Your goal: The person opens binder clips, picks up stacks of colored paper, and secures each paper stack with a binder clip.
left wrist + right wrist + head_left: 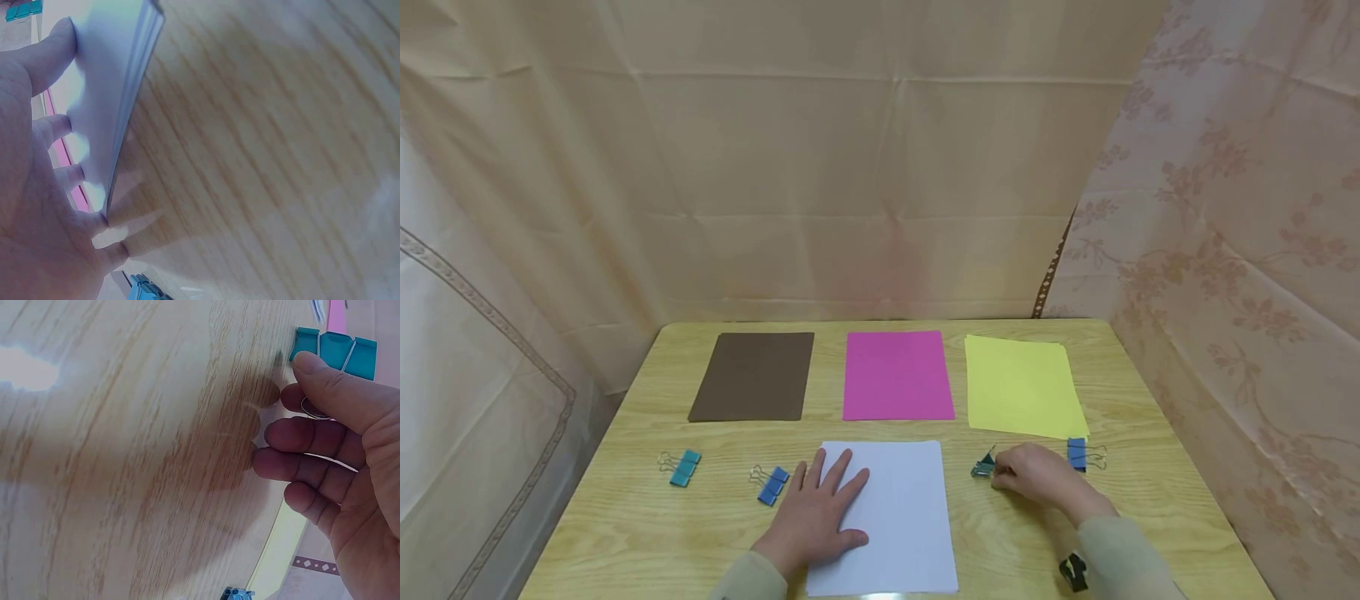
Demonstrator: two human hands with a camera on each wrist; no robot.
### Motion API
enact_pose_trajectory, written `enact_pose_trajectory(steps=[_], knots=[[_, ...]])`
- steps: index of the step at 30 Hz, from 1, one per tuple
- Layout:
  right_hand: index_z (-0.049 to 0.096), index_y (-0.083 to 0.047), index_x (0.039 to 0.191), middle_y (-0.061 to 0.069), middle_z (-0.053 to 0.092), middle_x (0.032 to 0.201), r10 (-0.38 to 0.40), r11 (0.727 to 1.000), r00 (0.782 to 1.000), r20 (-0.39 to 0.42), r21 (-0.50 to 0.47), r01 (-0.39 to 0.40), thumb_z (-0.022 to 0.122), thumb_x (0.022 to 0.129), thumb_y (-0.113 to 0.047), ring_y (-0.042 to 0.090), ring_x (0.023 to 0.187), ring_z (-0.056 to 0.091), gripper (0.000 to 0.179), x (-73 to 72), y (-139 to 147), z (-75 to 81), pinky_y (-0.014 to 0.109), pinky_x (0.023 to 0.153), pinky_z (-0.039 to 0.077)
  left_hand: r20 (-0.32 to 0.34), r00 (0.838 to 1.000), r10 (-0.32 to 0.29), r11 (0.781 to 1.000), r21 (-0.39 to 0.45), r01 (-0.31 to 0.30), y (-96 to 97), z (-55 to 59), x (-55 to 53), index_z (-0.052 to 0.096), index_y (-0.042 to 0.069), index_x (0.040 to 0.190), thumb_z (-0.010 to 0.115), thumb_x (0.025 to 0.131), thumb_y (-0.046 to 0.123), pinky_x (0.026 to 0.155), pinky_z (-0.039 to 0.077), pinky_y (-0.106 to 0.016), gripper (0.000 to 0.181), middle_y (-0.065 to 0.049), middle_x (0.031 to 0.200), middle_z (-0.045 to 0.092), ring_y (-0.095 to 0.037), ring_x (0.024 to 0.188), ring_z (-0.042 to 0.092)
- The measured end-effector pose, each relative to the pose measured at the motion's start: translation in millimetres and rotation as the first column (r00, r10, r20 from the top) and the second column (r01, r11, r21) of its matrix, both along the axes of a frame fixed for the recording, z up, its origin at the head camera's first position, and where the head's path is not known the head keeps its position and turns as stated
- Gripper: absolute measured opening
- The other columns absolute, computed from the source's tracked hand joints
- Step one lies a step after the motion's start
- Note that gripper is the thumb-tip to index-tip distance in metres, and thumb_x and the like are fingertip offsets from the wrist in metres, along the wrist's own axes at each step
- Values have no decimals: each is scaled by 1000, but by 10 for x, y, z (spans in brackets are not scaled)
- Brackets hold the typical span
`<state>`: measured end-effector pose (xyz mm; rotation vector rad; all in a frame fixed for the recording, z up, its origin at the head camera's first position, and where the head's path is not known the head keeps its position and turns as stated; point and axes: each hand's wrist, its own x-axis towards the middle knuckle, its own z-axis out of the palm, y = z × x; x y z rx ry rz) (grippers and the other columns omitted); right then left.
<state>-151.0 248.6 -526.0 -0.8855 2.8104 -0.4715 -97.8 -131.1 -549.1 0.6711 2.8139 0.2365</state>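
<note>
My left hand [820, 512] lies with spread fingers on the left part of a stack of white paper [906, 517]. In the left wrist view, several sheet edges show along the side of the stack. To the right of the paper, my right hand [1037, 477] pinches a teal binder clip [337, 351] by its wire handles, between thumb and index finger. The clip's body points left, towards the stack but apart from it. A blue binder clip [772, 487] lies just left of my left hand. Another blue binder clip [1077, 455] lies beyond my right wrist.
Behind the white stack lie brown sheets [752, 377], magenta sheets [898, 376] and yellow sheets [1024, 385] in a row. A second teal binder clip [685, 469] is on the table's left side. Curtains [880, 167] hang around the wooden table [617, 533].
</note>
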Motion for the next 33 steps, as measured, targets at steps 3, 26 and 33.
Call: enact_pose_trajectory(steps=[3,26,33], knots=[[66,-20,77,-16,62,72,-9,1000,1000,12,-6,9,79,90,-21,-2,63,45,18,4,4,7,26,57,44,-5,1000,0,1000,-3,0,-5,-9,-4,38,31,159,60,89,71,118,17,-70,83,-9,169,24,-51,152,16],[69,-22,81,-15,67,77,-21,1000,1000,12,-9,21,78,90,-20,-1,69,56,13,5,56,-23,29,63,51,3,1000,1,1000,-12,-1,-2,-28,-6,37,32,159,58,89,73,118,17,-70,84,-7,169,22,-50,153,15],[71,-21,83,-15,66,78,-59,998,996,72,-5,60,78,90,-20,-2,69,54,10,12,78,-17,29,64,50,14,1000,6,1000,-12,-6,4,-9,-1,37,32,159,58,89,72,118,17,-70,84,-7,169,22,-50,153,15]])
